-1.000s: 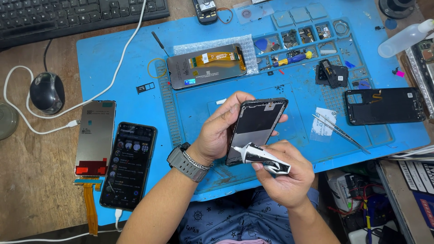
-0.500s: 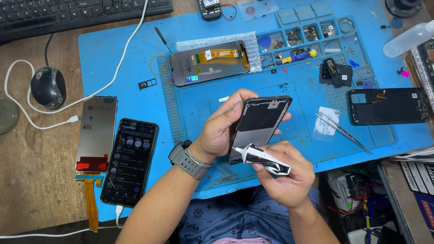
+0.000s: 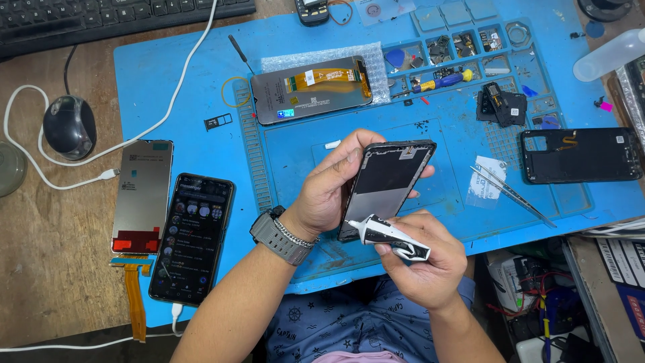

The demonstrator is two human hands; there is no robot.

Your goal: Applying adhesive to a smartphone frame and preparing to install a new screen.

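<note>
From the head view we see our left hand (image 3: pixel 332 195), a grey watch (image 3: pixel 279 235) on its wrist, wrapped around the left edge of a black phone frame (image 3: pixel 386 188), holding it tilted above the near middle of the blue work mat (image 3: pixel 201 101) that covers most of the desk (image 3: pixel 47 269). Our right hand (image 3: pixel 426 259) is closed on a small black-and-white glue tube (image 3: pixel 390 236), whose white tip touches the frame's lower left corner. Toward the mat's far edge lies a replacement screen (image 3: pixel 312 89), face down on bubble wrap, with an orange flex cable across its back. A black back cover (image 3: pixel 581 156) rests at the mat's right edge, and metal tweezers (image 3: pixel 514 195) lie between it and the frame. At the mat's near left corner a lit phone (image 3: pixel 191 238) sits just beside another bare display panel (image 3: pixel 141 195), which lies on the wooden desk. A mouse (image 3: pixel 67 126) rests near the desk's left edge, and a keyboard (image 3: pixel 101 20) lies along the far edge.
</note>
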